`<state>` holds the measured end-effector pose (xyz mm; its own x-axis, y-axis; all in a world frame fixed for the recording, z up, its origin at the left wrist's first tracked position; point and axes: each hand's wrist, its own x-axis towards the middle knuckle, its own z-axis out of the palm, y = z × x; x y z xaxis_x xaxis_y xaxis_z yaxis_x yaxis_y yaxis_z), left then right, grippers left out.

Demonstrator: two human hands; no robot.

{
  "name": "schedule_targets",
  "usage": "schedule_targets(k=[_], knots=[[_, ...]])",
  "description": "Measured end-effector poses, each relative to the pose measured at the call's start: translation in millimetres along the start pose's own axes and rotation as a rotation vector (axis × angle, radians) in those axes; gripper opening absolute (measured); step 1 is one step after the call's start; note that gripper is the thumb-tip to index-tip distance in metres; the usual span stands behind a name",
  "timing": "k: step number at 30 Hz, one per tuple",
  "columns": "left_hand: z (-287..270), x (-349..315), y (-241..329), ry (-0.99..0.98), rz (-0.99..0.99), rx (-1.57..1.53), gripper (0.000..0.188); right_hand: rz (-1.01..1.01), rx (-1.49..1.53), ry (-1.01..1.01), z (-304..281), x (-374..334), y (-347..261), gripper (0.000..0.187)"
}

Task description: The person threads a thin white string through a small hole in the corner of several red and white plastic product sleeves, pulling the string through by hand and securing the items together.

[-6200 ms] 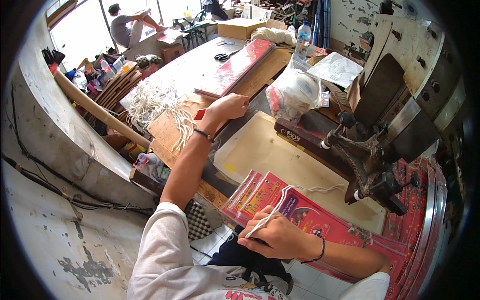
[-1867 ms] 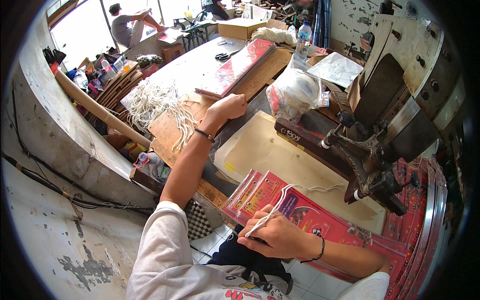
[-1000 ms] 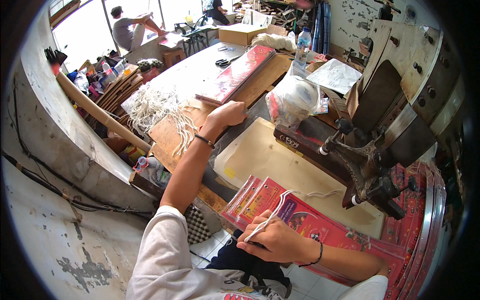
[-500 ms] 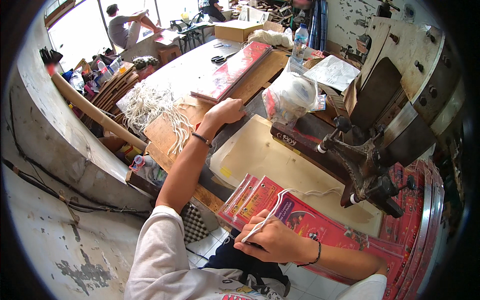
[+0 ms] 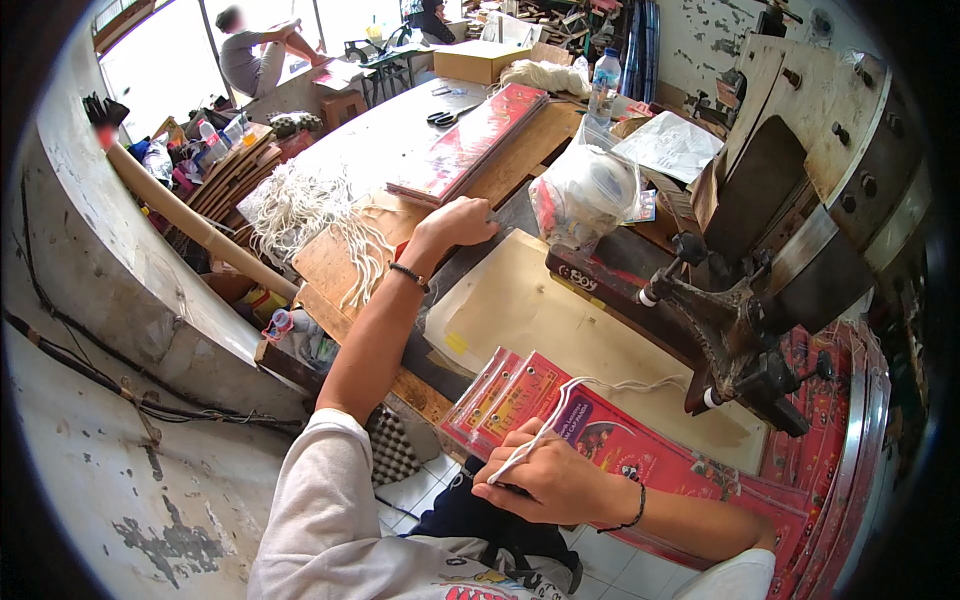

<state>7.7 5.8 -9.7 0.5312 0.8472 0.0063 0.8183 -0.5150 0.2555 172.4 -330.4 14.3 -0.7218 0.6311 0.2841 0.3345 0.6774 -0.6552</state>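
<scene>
My right hand (image 5: 545, 478) is closed round a white cord (image 5: 522, 455), whose loose length trails over the red printed sheets (image 5: 640, 445). These sheets lie in an overlapping stack, with small metal eyelets along their left edge, and the hand rests over their near side. My left hand (image 5: 462, 222) reaches to the far left end of the cream-coloured board (image 5: 510, 285). Its fingers are curled down by the dark edge; whatever they grip, if anything, is hidden. Just beyond it lies another pile of red printed sheets (image 5: 470, 140). A heap of white cords (image 5: 310, 225) hangs over the table edge.
Black scissors (image 5: 445, 117), a cardboard box (image 5: 482, 62) and a water bottle (image 5: 605, 85) stand or lie farther back. A clear plastic bag (image 5: 587, 190) sits beside the dark metal machine (image 5: 735, 310) on the right. Another person (image 5: 255, 55) sits by the window.
The view has shifted slightly. Both hands stay in nearly the same places, the right one still closed on the cord.
</scene>
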Motion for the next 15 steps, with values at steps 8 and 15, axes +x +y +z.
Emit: schedule_targets(k=[8, 15], knots=[[8.6, 2.7, -3.3, 0.107, 0.051, -0.072, 0.036, -0.062, -0.012, 0.088, 2.6, 1.4, 2.9, 0.009], [9.5, 3.2, -5.8, 0.131, 0.054, -0.05, 0.035, -0.023, 0.012, 0.02, -0.3, 0.5, 0.1, 0.016]])
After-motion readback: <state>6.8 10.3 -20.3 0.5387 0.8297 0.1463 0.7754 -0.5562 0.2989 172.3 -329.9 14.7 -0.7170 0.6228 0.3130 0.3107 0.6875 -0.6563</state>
